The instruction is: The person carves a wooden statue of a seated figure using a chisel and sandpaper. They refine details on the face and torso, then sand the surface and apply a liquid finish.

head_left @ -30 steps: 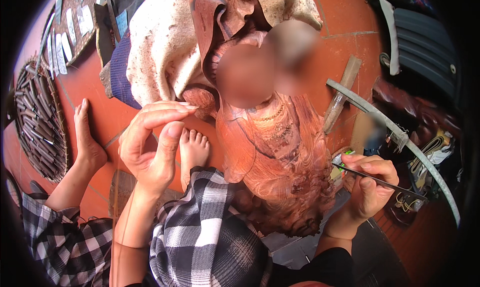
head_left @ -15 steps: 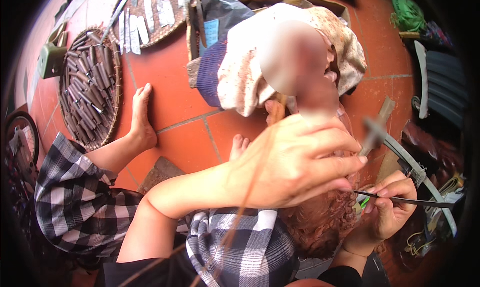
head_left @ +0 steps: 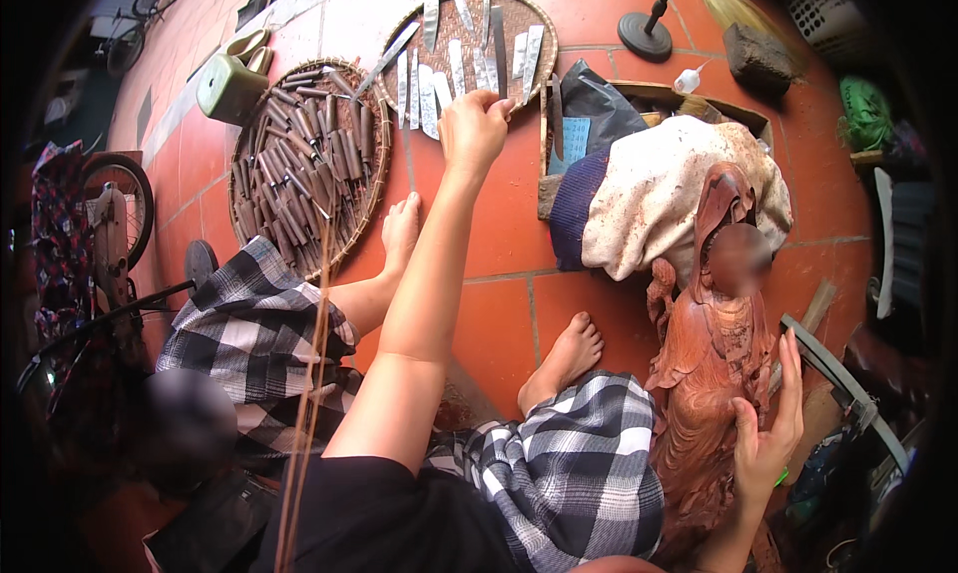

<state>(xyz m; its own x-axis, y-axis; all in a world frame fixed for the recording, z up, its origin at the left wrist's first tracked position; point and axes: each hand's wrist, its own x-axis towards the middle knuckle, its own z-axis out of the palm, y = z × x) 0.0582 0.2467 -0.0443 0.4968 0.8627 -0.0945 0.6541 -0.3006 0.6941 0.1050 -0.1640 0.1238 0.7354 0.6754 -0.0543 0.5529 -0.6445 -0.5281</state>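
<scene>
My left hand [head_left: 474, 134] reaches out to the near edge of a round woven tray [head_left: 547, 24] that holds several flat metal blades [head_left: 457, 66]. Its fingers are closed around the lower end of a dark flat strip [head_left: 498, 44], which points away over the tray. A carved reddish-brown wooden statue [head_left: 699, 403] of a robed figure leans by my right knee, its head against a bundled cloth. My right hand [head_left: 768, 438] lies open along the statue's right side, thumb and fingers apart, with nothing in it.
A second woven tray [head_left: 384, 189] at the left holds many brown-handled carving tools [head_left: 299, 164]. Beyond it stands a green stool [head_left: 228, 87]. A box [head_left: 753, 124] under the white cloth [head_left: 639, 199] contains a black plastic bag [head_left: 596, 96]. A curved grey strip [head_left: 833, 368] lies at the right.
My left hand has gone from the statue to the tray of blades. My right hand has opened and no longer holds the thin dark strip. The view has swung leftward.
</scene>
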